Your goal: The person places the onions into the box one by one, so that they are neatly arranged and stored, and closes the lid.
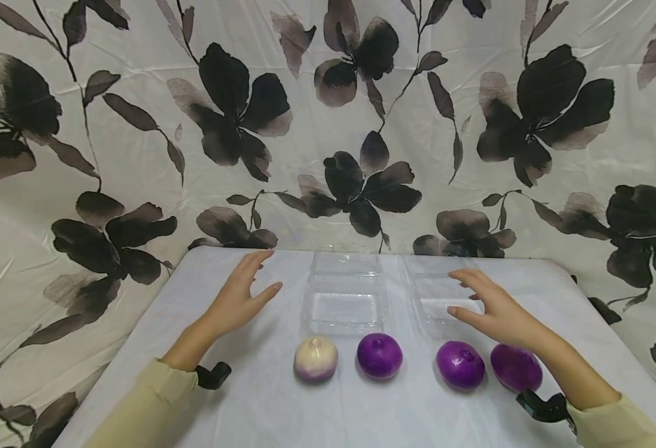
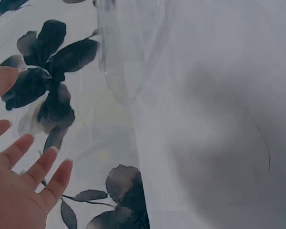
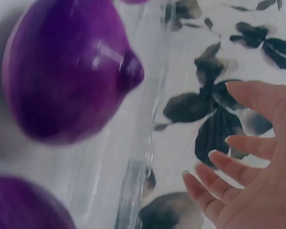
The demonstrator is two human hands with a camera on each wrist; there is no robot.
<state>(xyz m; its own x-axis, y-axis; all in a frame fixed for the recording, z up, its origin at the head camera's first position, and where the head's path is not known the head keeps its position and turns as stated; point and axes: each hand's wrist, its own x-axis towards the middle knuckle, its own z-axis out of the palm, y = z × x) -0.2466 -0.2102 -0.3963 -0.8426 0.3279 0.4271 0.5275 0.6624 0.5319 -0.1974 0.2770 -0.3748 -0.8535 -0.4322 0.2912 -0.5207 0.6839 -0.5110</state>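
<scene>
My left hand (image 1: 239, 298) hovers left of a clear plastic container (image 1: 344, 308), fingers spread and holding nothing; the left wrist view shows the same hand (image 2: 26, 181) with fingers apart. My right hand (image 1: 501, 311) hangs over a second clear container (image 1: 439, 308), also holding nothing. In front of the left container lie a white-and-purple onion (image 1: 316, 359) and a purple onion (image 1: 380, 356). Two more purple onions, one (image 1: 460, 366) beside the other (image 1: 516, 368), lie near my right forearm. The right wrist view shows a purple onion (image 3: 66, 71) left of my right hand (image 3: 252, 176).
A white cloth (image 1: 283, 417) covers the table. Behind and around it hangs a pale sheet (image 1: 305, 137) with dark flowers. Black straps with small devices are on both wrists, the left one (image 1: 214, 376) and the right one (image 1: 543, 407).
</scene>
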